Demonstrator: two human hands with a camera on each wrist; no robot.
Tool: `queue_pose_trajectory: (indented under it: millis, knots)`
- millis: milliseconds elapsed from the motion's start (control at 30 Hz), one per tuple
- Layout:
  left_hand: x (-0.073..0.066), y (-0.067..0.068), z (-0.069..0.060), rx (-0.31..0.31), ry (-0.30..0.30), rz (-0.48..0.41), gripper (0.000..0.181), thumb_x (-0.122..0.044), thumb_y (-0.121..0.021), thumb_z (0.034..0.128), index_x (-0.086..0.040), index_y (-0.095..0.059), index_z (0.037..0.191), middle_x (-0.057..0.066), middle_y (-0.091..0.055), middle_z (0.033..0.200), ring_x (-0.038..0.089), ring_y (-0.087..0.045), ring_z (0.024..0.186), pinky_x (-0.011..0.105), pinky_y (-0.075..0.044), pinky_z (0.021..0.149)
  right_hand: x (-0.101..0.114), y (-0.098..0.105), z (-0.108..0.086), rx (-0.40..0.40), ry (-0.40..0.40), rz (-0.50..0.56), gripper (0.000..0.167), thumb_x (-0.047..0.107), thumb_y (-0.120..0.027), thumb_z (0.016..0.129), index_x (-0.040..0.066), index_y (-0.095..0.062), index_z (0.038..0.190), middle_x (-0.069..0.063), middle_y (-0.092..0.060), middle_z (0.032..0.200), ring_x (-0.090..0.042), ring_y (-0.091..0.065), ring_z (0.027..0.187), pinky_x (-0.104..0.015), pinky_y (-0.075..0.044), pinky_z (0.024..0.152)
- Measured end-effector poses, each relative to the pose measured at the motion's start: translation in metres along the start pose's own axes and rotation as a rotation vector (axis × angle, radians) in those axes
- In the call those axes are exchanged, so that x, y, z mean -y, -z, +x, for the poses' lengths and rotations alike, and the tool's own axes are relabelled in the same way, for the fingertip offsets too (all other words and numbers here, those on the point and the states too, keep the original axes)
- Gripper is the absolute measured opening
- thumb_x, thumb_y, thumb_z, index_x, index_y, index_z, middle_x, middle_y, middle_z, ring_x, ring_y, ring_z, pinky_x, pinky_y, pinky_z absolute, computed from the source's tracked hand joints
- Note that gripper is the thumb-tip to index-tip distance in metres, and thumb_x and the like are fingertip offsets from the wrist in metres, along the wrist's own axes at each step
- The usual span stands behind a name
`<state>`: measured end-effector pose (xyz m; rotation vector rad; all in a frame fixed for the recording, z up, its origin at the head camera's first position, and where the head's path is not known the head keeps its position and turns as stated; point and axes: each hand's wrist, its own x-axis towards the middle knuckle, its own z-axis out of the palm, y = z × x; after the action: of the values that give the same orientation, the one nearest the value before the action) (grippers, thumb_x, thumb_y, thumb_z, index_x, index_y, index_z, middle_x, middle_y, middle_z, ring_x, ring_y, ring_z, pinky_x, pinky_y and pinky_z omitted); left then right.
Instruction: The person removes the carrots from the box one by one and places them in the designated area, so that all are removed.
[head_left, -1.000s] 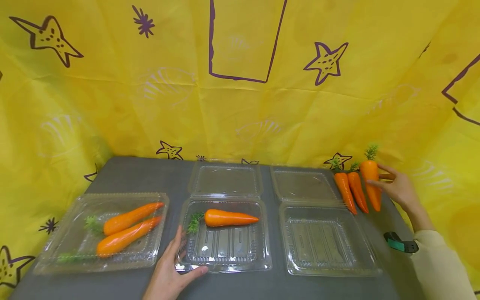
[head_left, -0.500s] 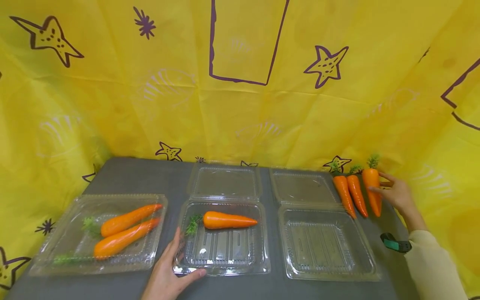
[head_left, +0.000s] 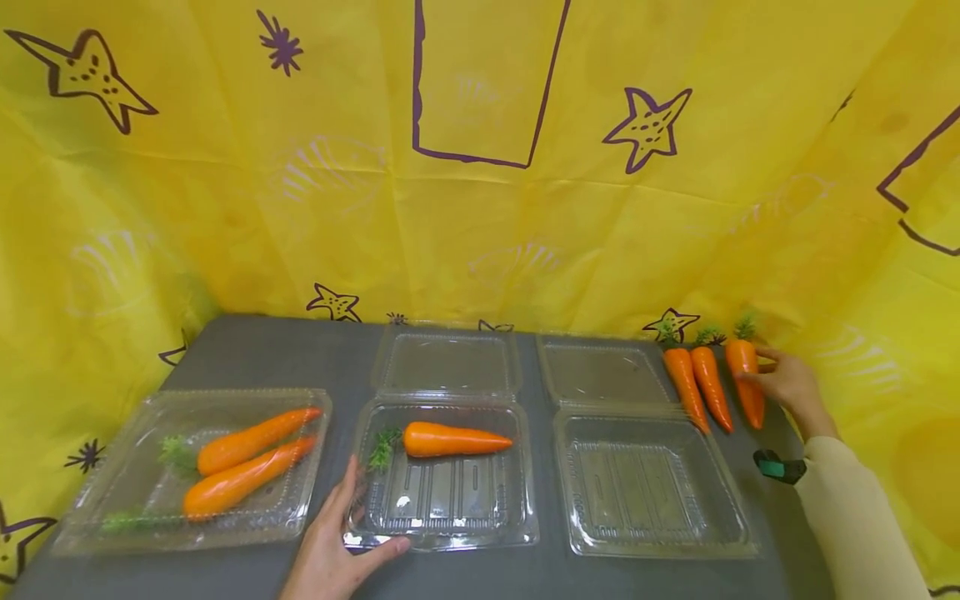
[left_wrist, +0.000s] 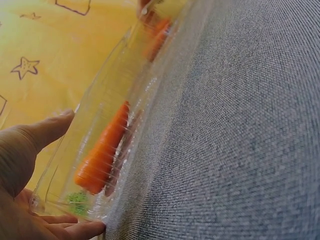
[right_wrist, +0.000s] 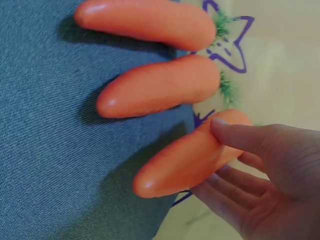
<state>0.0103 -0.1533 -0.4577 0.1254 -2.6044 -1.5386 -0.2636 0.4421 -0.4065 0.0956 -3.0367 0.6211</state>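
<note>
At the back right of the table, my right hand (head_left: 791, 387) pinches an orange carrot (right_wrist: 175, 167) near its leafy end, thumb on top and fingers beneath. Two more carrots (head_left: 711, 387) lie beside it, apart from the hand. My left hand (head_left: 330, 533) holds the near left corner of the middle clear plastic container (head_left: 450, 543), its thumb along the front rim and its fingers at the left side. One carrot (head_left: 453, 439) lies crosswise in that container, its green top to the left. The container's lid (head_left: 447, 362) is folded back behind it.
On the left, a lidded clear container (head_left: 288, 533) holds two carrots. To the right stands another clear container (head_left: 648, 546), lid folded back, nothing in it. A yellow patterned cloth (head_left: 480, 208) hangs behind the grey table (head_left: 255, 354).
The carrot in my right hand has shifted slightly right and lower, widening the gap to the two beside it. My right forearm has moved a little left. My left hand stays on the container's corner.
</note>
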Motion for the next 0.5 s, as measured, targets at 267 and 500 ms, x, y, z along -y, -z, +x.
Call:
queue_pose_trajectory:
  millis: [267,500]
  knots:
    - [-0.0014,0.0006,-0.0004,0.019,0.032,0.015,0.124,-0.031,-0.091,0.0656,-0.011,-0.011,0.158,0.032,-0.04,0.144,0.051,-0.059,0.109,0.061,-0.05,0.09,-0.0032,-0.0054,0.0016,0.025,0.015,0.015,0.062,0.02,-0.07,0.087,-0.022,-0.046,0.127,-0.041,-0.059,0.108,-0.057,-0.057,0.097,-0.046,-0.053,0.068]
    - [-0.0016,-0.0006,-0.0006,0.01,0.02,0.008,0.123,-0.03,-0.091,0.0657,-0.012,-0.012,0.158,0.032,-0.041,0.143,0.051,-0.06,0.107,0.057,-0.052,0.088,-0.0031,-0.0066,0.0063,0.079,-0.024,-0.024,0.066,0.025,-0.07,0.087,-0.021,-0.044,0.126,-0.04,-0.06,0.107,-0.057,-0.056,0.097,-0.054,-0.052,0.076]
